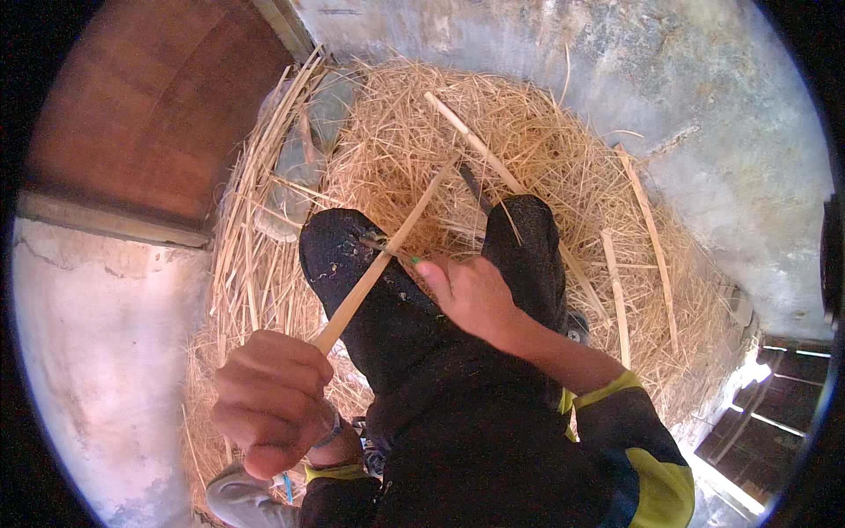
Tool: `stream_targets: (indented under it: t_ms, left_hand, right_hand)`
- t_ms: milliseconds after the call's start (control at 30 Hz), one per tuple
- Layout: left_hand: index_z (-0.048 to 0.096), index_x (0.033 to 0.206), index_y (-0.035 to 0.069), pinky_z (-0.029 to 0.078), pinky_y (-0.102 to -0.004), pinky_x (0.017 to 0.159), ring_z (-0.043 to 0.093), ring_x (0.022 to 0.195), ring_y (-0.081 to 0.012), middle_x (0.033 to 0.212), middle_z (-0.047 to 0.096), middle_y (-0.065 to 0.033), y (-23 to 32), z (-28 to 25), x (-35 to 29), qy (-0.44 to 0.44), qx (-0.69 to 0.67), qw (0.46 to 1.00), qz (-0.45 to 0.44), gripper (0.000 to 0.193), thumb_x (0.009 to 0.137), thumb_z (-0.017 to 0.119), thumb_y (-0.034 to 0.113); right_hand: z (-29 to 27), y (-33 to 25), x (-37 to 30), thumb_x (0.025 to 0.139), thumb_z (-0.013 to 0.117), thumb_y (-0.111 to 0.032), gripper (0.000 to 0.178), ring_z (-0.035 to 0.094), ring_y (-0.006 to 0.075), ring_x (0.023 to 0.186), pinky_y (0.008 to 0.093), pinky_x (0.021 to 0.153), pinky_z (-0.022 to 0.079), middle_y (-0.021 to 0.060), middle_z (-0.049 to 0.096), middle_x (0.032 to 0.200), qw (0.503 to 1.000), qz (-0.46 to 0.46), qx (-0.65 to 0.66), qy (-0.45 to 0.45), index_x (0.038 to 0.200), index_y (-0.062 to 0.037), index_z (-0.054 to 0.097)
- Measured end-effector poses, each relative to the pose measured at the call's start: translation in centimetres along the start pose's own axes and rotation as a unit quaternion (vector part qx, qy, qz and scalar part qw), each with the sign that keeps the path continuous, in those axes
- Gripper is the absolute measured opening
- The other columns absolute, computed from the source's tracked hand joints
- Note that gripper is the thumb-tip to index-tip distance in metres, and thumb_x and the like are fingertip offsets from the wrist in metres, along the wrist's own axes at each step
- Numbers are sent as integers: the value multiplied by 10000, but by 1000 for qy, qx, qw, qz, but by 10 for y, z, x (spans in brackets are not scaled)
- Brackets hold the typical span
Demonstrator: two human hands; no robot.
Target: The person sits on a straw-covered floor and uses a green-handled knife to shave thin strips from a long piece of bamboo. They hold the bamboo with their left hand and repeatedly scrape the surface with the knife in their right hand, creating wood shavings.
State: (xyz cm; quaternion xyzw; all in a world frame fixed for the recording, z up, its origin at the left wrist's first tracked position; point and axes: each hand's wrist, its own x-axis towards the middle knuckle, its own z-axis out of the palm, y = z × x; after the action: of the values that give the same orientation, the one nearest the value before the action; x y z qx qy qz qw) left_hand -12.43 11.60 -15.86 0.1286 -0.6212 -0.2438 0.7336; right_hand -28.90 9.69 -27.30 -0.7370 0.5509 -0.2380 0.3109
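Note:
My left hand (273,400) is closed in a fist around the lower end of a pale bamboo strip (378,268). The strip slants up and away to the right, passing over my left knee. My right hand (471,299) is closed on a thin knife (377,245), whose narrow blade appears to cross the strip beside the knee. A small green spot shows at the right thumb's tip. Most of the knife's handle is hidden by the fingers.
Straw-like shavings (414,114) cover the floor. Long thin strips (255,211) are heaped at the left. A bamboo stick (475,141) lies beyond my right knee, with further strips (616,299) to the right. A worn wall (563,53) and a brown panel (150,114) stand around.

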Motion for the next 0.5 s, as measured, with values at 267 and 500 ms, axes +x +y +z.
stream_targets:
  t_ms: [267,500]
  left_hand:
    - [253,449,147,374,-260,271,366,255,-105,343,350,21,3,-1,1,4,40,999,-12,577,909,439,440]
    - [306,494,147,405,-268,294,386,265,-111,378,394,17,-4,-7,2,118,34,992,7,528,914,416,446]
  right_hand:
    - [-3,-6,-1,906,450,-363,452,569,406,541,469,528,473,222,559,574,1000,-21,-8,-7,688,1,607]
    - [-16,-21,5,920,422,-361,458,577,408,578,470,529,477,214,561,577,998,-22,-30,-48,704,3,596]
